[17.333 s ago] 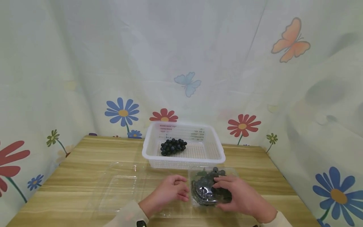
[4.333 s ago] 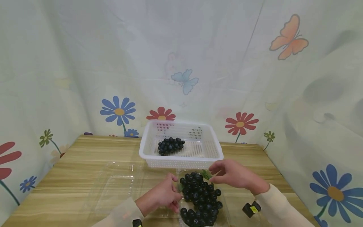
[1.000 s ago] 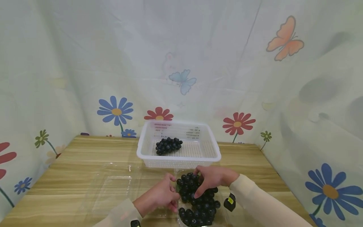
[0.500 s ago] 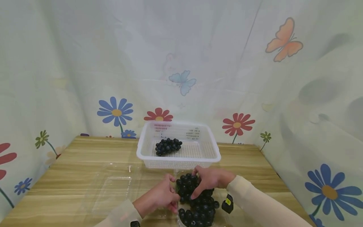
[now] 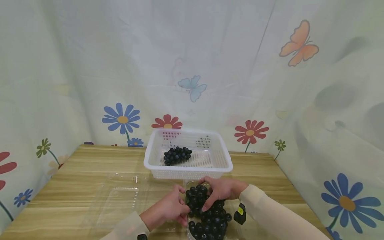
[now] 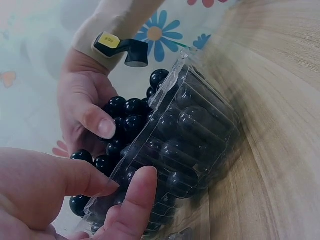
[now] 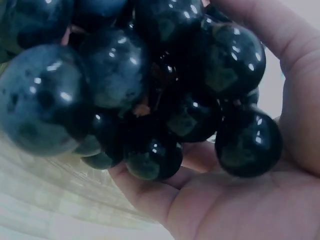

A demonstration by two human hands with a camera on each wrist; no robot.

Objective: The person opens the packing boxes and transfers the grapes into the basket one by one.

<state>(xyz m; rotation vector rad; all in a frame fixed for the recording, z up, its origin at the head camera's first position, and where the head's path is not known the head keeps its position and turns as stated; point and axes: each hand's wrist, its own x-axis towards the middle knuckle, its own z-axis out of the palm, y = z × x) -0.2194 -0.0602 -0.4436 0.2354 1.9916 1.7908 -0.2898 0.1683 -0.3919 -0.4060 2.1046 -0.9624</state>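
Dark grapes [image 5: 210,221] fill a clear plastic box [image 6: 200,132] at the table's front, heaped up to its rim. My left hand [image 5: 168,206] pinches the box's left rim between thumb and fingers; in the left wrist view the thumb tip sits right at that edge. From above and the right, my right hand [image 5: 222,190] grips the far part of the grapes, thumb on the near side and fingers curled round the far side. Close up in the right wrist view, grapes [image 7: 190,115] rest against its fingers and palm, with some stem showing between them.
Behind the box stands a white perforated basket [image 5: 192,174] with another bunch of dark grapes [image 5: 177,155] on its left side. A second clear plastic container [image 5: 120,203] lies on the wooden table [image 5: 99,160] to the left. A flowered curtain [image 5: 210,50] surrounds the table.
The box has gone from covered to open since the earliest frame. My right hand has come from the leaf at the far right corner onto the grapes, then shifted slightly left; the left stays put.
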